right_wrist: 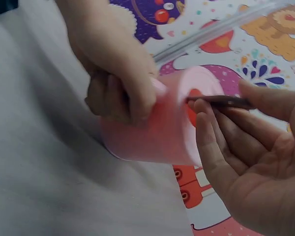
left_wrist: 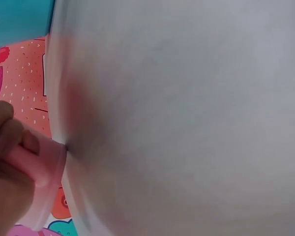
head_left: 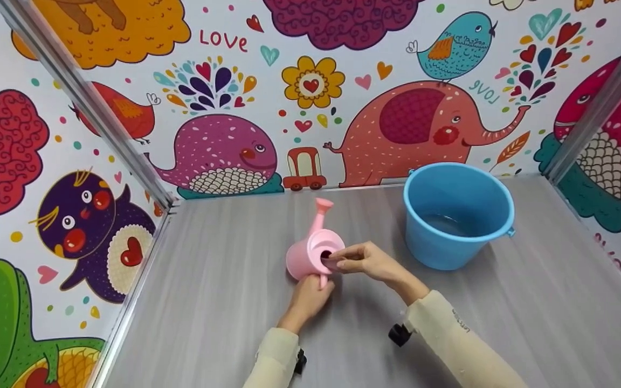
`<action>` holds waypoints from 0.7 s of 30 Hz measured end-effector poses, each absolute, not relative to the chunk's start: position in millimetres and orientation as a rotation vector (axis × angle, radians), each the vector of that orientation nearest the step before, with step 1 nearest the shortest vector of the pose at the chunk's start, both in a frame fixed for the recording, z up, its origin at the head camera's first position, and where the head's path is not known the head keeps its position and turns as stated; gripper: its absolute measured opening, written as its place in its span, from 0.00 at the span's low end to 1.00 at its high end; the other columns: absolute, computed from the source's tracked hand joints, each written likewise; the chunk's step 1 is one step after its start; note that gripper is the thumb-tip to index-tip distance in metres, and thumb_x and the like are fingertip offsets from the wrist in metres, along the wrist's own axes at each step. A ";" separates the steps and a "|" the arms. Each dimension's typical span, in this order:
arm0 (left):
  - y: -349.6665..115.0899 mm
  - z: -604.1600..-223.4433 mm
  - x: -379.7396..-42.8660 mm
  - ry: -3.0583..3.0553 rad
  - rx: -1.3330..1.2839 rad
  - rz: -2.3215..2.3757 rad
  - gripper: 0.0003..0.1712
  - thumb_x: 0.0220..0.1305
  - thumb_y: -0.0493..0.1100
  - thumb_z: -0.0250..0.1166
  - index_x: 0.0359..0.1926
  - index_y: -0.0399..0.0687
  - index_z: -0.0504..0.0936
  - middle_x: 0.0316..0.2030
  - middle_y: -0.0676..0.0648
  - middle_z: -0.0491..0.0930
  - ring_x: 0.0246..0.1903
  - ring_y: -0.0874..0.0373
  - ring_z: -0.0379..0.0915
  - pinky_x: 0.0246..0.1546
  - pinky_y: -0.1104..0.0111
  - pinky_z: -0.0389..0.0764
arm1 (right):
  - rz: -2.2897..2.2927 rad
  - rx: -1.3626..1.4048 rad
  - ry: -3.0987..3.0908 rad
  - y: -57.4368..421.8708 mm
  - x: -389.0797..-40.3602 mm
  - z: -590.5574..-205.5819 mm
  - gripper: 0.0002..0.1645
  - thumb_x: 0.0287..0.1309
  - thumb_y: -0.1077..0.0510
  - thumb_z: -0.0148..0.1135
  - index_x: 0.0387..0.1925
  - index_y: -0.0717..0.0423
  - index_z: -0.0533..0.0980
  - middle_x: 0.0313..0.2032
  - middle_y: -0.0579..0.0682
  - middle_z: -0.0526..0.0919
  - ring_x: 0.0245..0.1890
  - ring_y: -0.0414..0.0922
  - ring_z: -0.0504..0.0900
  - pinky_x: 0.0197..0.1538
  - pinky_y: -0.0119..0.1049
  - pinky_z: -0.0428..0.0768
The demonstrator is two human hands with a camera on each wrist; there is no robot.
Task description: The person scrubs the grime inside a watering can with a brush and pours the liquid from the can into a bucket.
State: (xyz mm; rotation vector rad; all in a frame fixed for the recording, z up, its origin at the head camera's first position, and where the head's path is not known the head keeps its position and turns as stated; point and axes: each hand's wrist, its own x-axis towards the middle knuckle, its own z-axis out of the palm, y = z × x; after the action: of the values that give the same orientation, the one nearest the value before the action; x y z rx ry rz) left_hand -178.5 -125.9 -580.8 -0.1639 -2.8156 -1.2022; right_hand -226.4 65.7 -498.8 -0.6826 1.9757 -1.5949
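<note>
Head view: the left hand point(head_left: 310, 297) grips the near handle point(head_left: 323, 281) of the pink watering can point(head_left: 301, 258), spout point(head_left: 318, 221) pointing far; the right hand point(head_left: 368, 262), to its right, pinches a thin dark piece point(right_wrist: 225, 101) at the opening point(right_wrist: 193, 114).

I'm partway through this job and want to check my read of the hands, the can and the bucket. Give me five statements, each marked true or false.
1. The left hand grips the handle of the pink watering can. True.
2. The right hand holds nothing. False: it pinches a thin dark item at the can's opening.
3. In the head view, the blue bucket stands to the right of the pink watering can. True.
4. The blue bucket lies on its side. False: it stands upright.
5. The can's spout points back toward the person. False: it points toward the patterned wall.
</note>
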 end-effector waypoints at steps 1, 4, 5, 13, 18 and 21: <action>-125.8 -580.7 -178.3 -2.818 -0.168 -1.190 0.22 0.59 0.42 0.59 0.15 0.55 0.57 0.14 0.60 0.54 0.16 0.65 0.52 0.22 0.70 0.58 | -1.604 -0.679 1.977 63.0 -226.1 -499.8 0.21 0.66 0.57 0.61 0.57 0.63 0.78 0.55 0.62 0.82 0.55 0.54 0.84 0.58 0.43 0.80; -125.9 -580.6 -178.2 -2.819 -0.171 -1.170 0.22 0.59 0.41 0.59 0.15 0.55 0.57 0.15 0.59 0.54 0.17 0.64 0.52 0.22 0.70 0.58 | -1.661 -0.645 1.966 57.0 -224.9 -501.6 0.22 0.64 0.59 0.63 0.56 0.67 0.77 0.54 0.65 0.83 0.53 0.53 0.85 0.55 0.41 0.81; -126.0 -580.4 -178.4 -2.815 -0.174 -1.167 0.22 0.58 0.41 0.59 0.15 0.55 0.56 0.15 0.59 0.53 0.17 0.64 0.52 0.23 0.70 0.58 | -1.678 -0.633 1.966 55.7 -224.6 -501.9 0.22 0.63 0.59 0.64 0.55 0.68 0.77 0.53 0.65 0.83 0.52 0.53 0.86 0.54 0.41 0.82; -126.1 -579.9 -179.9 -2.782 -0.196 -1.187 0.22 0.58 0.41 0.59 0.15 0.55 0.56 0.15 0.60 0.52 0.18 0.64 0.51 0.23 0.70 0.58 | -1.783 -0.480 1.893 56.6 -221.4 -503.2 0.24 0.63 0.59 0.64 0.56 0.70 0.76 0.51 0.65 0.84 0.47 0.46 0.88 0.55 0.46 0.81; -126.7 -579.8 -179.7 -2.780 -0.196 -1.201 0.22 0.58 0.41 0.59 0.15 0.55 0.56 0.15 0.59 0.53 0.17 0.64 0.51 0.22 0.70 0.58 | -1.854 -0.341 1.806 64.4 -219.8 -499.9 0.27 0.63 0.56 0.65 0.58 0.69 0.75 0.50 0.59 0.85 0.46 0.44 0.87 0.57 0.44 0.80; -127.3 -579.2 -179.8 -2.785 -0.156 -1.247 0.22 0.58 0.41 0.58 0.14 0.55 0.57 0.14 0.59 0.53 0.17 0.64 0.52 0.22 0.71 0.58 | -1.906 -0.279 1.749 70.7 -219.1 -497.3 0.27 0.63 0.57 0.64 0.59 0.70 0.75 0.47 0.54 0.86 0.46 0.45 0.87 0.57 0.43 0.80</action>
State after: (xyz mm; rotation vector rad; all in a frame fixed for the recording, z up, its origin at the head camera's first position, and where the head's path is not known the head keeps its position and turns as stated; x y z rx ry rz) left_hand -179.8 -127.3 -579.2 -0.1565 -2.7851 -1.2470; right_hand -219.1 70.7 -497.3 -0.2794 1.7491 -1.9057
